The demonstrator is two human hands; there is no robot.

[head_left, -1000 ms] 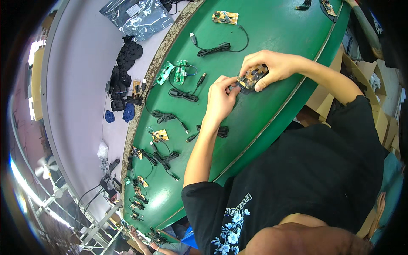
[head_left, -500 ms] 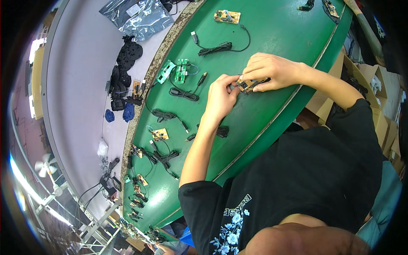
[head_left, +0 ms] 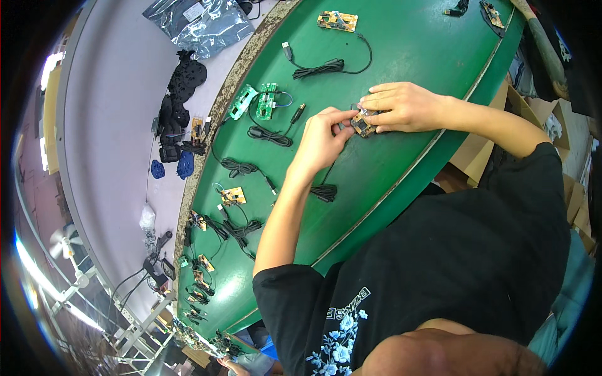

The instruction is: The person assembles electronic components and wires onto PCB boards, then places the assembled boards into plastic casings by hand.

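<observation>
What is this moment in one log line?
left hand: at circuit board, left edge | right hand: over right side | under: green table | nearby: coiled black cable, green boards

A green tabletop bears a tan circuit board and a coiled black cable at the far end, two green boards toward the left, a smaller tan board nearer and a cluster of wired boards at the near left
</observation>
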